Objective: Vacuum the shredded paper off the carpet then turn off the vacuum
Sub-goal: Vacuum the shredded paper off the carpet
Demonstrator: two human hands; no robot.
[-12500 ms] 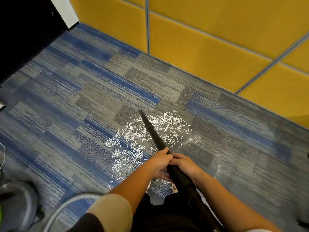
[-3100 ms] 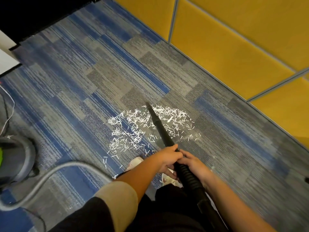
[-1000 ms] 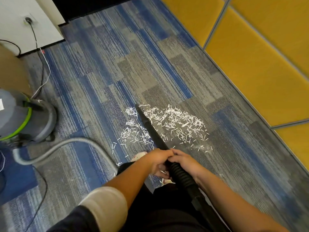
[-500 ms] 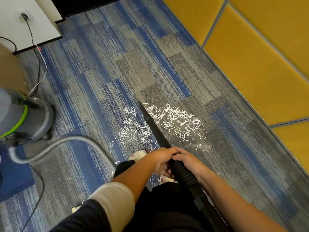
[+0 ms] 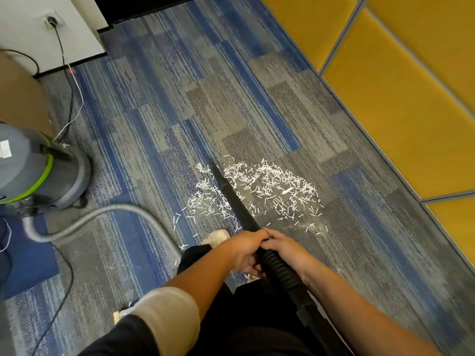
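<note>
Shredded paper (image 5: 257, 191) lies on the carpet (image 5: 180, 104) around the nozzle (image 5: 232, 199); vacuum canister (image 5: 38, 170) far left; wall panels (image 5: 398, 104) right

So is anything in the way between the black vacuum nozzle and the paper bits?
No, nothing visible is. The tip of the nozzle lies right in the shredded paper, with bits on both sides of it on the carpet. The shoe sits at the pile's near edge, not in between.

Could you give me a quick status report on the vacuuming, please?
Left hand and right hand both grip the black nozzle. Shredded paper lies scattered around its tip, uncleared. Grey hose loops at left, clear of the pile.
</note>
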